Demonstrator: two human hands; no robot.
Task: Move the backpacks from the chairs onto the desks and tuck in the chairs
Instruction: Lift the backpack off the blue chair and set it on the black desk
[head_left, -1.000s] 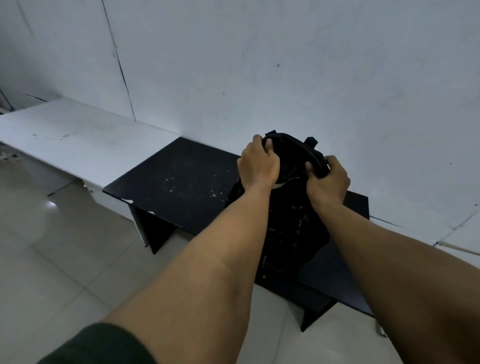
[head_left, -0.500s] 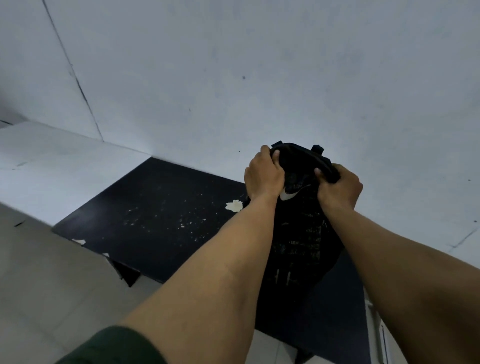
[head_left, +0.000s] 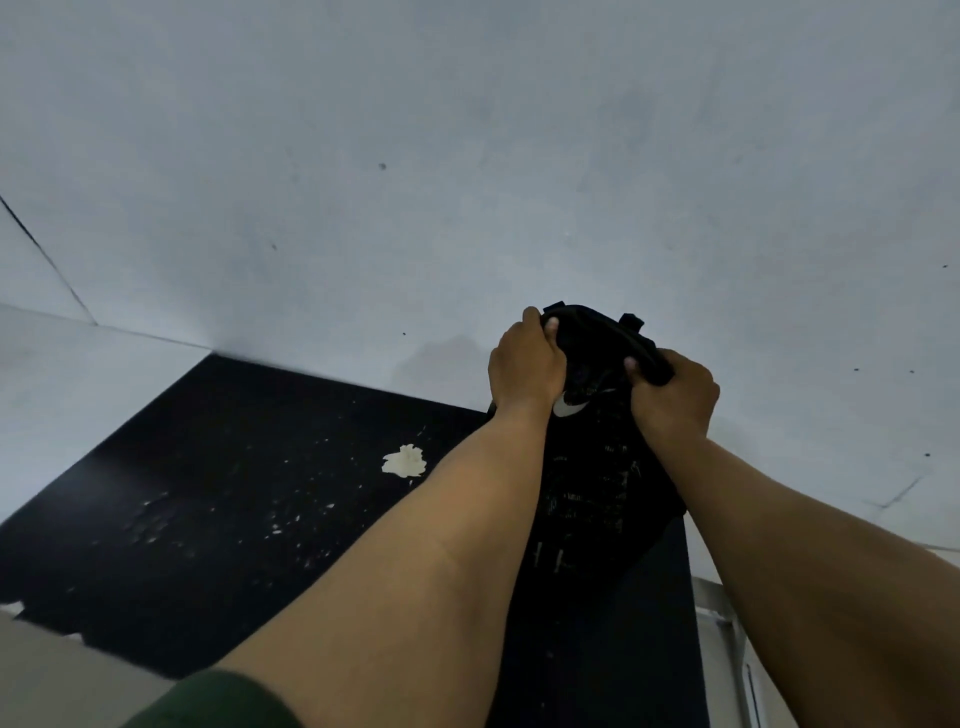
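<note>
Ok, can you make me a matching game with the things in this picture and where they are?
Things:
1. backpack
2. left hand
3. right hand
4. pale blotch

Places:
A. on the bare black desk top, left of the arms
B. gripping the bag's top right
C. upright at the wall
D. gripping the bag's top left

Pairs: 1-C, 2-D, 3-B, 4-A

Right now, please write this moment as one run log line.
left hand: grips backpack top | right hand: grips top | backpack: upright on black desk
</note>
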